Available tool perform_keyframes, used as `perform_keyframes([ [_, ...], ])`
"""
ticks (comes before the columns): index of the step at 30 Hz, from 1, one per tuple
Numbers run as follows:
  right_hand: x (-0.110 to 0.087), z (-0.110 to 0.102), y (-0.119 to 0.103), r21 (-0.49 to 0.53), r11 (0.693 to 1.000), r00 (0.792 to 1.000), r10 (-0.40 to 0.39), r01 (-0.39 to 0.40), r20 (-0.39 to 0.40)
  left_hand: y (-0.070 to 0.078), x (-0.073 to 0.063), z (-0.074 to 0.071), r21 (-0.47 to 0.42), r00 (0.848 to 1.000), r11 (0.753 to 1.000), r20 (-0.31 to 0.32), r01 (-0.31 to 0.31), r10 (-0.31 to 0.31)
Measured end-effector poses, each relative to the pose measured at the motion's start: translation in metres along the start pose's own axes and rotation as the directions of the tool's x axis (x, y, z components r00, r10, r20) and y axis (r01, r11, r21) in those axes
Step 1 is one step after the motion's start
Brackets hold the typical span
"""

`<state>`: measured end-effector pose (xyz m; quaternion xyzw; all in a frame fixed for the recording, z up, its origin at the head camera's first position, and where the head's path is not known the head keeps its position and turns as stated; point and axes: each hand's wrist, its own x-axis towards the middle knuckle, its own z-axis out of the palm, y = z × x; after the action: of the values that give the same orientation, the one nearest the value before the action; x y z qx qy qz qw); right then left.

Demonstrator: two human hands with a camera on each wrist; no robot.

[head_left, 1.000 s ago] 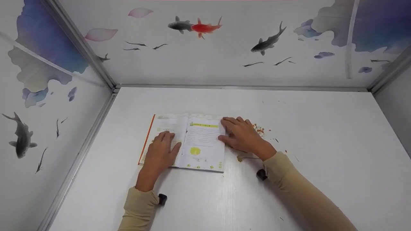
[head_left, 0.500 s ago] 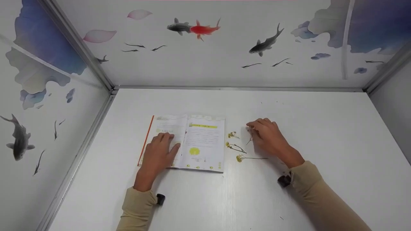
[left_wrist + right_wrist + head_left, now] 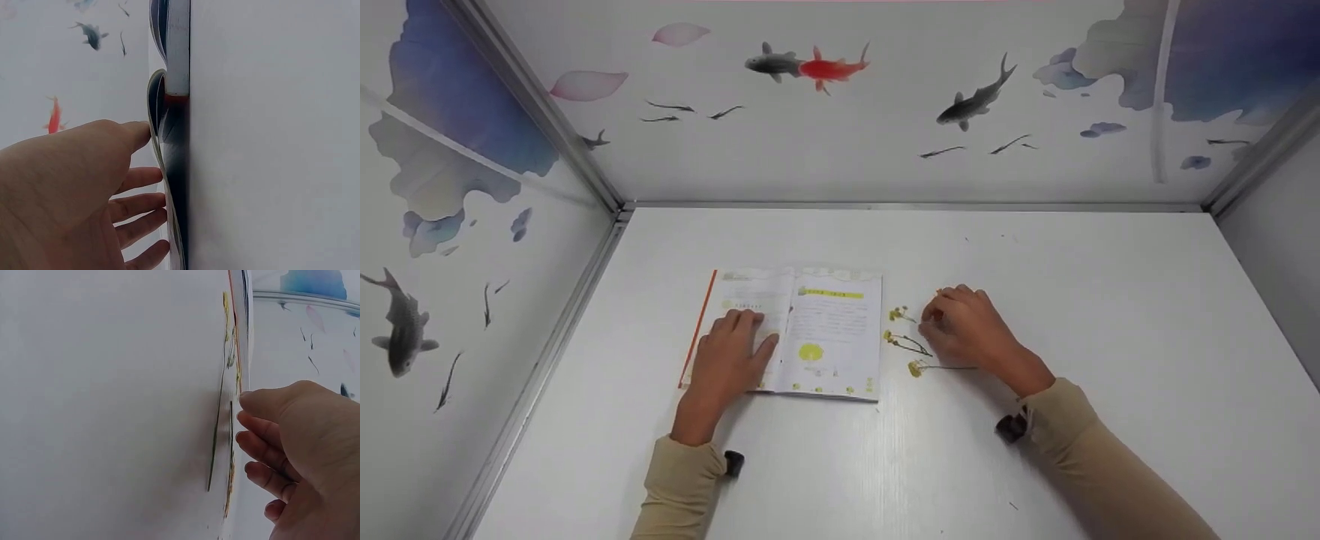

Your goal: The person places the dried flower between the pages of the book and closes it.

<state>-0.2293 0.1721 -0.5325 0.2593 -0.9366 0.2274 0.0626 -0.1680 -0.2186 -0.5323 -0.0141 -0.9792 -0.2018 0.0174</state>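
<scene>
My left hand [image 3: 727, 352] rests with spread fingers on the left page of an open book [image 3: 840, 319]; in the left wrist view its fingertips touch the curved page edge. My right hand [image 3: 979, 330] is bent low over the table, right of the book. Beside it lie dried yellow flower sprigs, one upper [image 3: 898, 314], one middle [image 3: 891, 339] and one lower with a long stem [image 3: 916, 368]. A bit of orange flower [image 3: 938, 292] shows at the right fingertips. In the right wrist view an orange sprig [image 3: 230, 486] lies under those fingers; I cannot tell whether they pinch it.
The white table [image 3: 810, 480] is bounded by a back panel [image 3: 885, 157] and a left panel [image 3: 547, 247] printed with fish. Small plant bits [image 3: 1013, 506] lie scattered on the table, some near the back.
My right hand has left the book's right edge, gone right to the orange sprig, then shifted slightly left and nearer, uncovering the yellow sprigs. The left hand stays on the page.
</scene>
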Motion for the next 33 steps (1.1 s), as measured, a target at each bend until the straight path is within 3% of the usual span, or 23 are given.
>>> perform_keyframes([
  [6, 0.009, 0.004, -0.009, -0.015, 0.997, 0.996, 0.075, -0.074, 0.046, -0.001, 0.0, 0.0, 0.006, 1.0, 1.0, 0.015, 0.005, -0.005],
  [13, 0.018, 0.006, -0.014, -0.026, 0.993, 0.993, 0.113, -0.112, 0.037, 0.001, 0.0, 0.0, 0.01, 1.0, 1.0, 0.025, 0.014, -0.014],
  [24, 0.015, 0.008, -0.021, -0.148, 0.988, 0.999, 0.046, -0.043, 0.02, 0.0, -0.001, 0.001, 0.013, 0.999, 1.0, 0.043, 0.015, -0.016],
  [33, 0.012, 0.013, -0.018, -0.147, 0.989, 1.0, 0.024, -0.024, -0.002, 0.0, 0.0, 0.001, 0.007, 0.999, 1.0, 0.044, 0.015, -0.015],
])
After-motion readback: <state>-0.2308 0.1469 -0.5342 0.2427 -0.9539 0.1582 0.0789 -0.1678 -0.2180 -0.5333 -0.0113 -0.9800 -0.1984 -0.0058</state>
